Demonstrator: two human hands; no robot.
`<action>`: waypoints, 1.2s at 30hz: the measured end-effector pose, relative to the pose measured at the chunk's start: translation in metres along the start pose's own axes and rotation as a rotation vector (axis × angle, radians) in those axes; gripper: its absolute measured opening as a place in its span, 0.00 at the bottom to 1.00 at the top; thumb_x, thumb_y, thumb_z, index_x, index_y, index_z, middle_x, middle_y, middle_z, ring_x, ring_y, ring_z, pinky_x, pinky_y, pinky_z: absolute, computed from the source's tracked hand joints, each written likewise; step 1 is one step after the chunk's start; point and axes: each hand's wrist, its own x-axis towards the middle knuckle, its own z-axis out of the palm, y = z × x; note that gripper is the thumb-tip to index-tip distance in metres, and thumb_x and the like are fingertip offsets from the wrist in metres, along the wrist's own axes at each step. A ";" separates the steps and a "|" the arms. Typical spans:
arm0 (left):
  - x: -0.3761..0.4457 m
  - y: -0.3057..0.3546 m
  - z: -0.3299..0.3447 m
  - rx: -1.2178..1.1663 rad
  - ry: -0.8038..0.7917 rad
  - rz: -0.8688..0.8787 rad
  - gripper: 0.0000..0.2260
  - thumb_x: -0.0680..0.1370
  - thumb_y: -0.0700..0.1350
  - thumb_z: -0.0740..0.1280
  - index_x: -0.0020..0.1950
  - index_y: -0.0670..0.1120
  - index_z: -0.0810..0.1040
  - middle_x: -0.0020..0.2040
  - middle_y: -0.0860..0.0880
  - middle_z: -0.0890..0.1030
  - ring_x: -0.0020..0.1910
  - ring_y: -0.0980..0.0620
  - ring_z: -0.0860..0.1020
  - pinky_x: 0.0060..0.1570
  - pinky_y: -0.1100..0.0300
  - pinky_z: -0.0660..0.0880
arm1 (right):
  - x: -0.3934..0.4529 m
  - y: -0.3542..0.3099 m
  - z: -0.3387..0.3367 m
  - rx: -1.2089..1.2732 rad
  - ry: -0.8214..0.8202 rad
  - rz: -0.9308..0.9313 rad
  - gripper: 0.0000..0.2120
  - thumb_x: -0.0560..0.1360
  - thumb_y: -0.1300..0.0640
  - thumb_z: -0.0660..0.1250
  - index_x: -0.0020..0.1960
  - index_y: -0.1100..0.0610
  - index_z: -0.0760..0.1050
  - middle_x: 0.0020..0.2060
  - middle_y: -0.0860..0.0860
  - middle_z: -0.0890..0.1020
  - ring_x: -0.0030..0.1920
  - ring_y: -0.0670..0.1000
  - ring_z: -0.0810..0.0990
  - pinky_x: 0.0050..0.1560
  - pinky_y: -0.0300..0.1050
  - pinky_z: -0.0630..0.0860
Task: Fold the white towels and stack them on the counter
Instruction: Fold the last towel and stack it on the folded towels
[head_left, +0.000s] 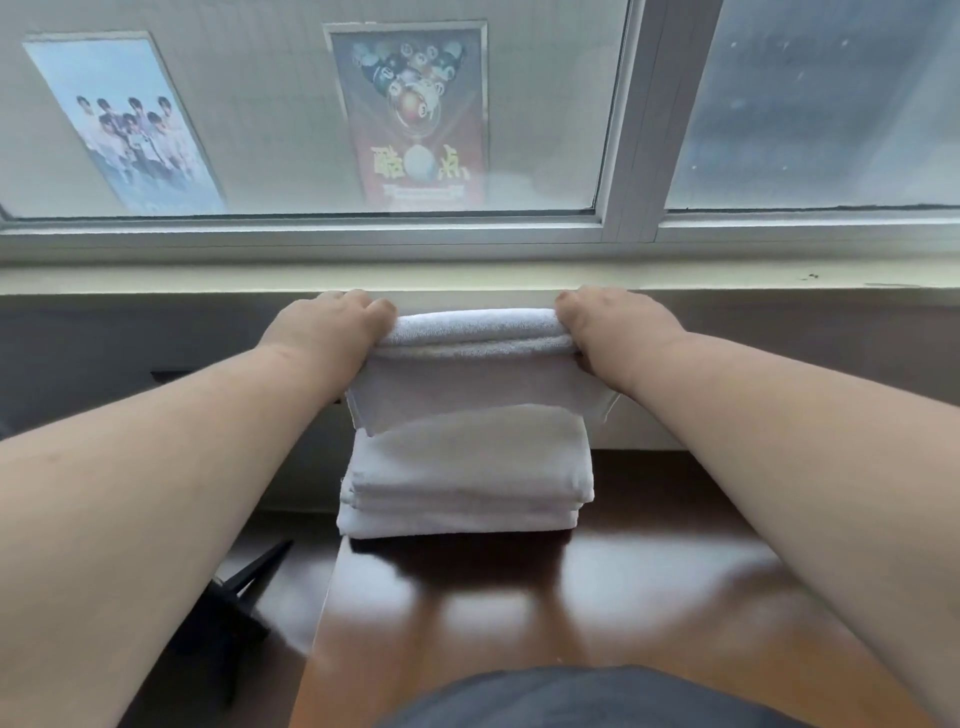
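Observation:
A folded white towel hangs in the air in front of the window sill, its lower edge drooping over the stack below. My left hand grips its left end and my right hand grips its right end, fingers curled round the folded top edge. Beneath it a stack of folded white towels lies on the glossy brown wooden counter, near its far left corner by the wall.
A pale window sill and a white-framed window run across behind the towels, with two posters seen through the glass. Left of the counter edge the floor drops away, where a dark object stands. My dark clothing fills the bottom edge.

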 end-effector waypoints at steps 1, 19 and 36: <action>0.004 -0.001 0.004 0.008 0.010 0.007 0.27 0.68 0.34 0.68 0.61 0.52 0.64 0.53 0.50 0.70 0.53 0.47 0.71 0.47 0.53 0.73 | 0.001 -0.001 0.001 -0.019 -0.003 0.006 0.18 0.72 0.63 0.67 0.56 0.52 0.64 0.51 0.54 0.74 0.53 0.59 0.76 0.46 0.49 0.69; 0.036 -0.013 0.081 0.047 0.095 0.184 0.27 0.69 0.39 0.69 0.64 0.55 0.64 0.57 0.50 0.71 0.54 0.46 0.71 0.48 0.55 0.69 | 0.013 -0.025 0.063 -0.168 -0.085 -0.011 0.30 0.68 0.64 0.69 0.62 0.51 0.55 0.50 0.51 0.67 0.48 0.54 0.69 0.41 0.48 0.65; -0.051 0.013 0.159 -0.435 -0.078 -0.241 0.29 0.66 0.50 0.72 0.66 0.56 0.69 0.59 0.48 0.72 0.57 0.43 0.72 0.50 0.49 0.74 | -0.079 -0.064 0.119 0.141 -0.229 0.136 0.22 0.72 0.48 0.67 0.64 0.49 0.67 0.54 0.48 0.70 0.55 0.53 0.69 0.52 0.49 0.73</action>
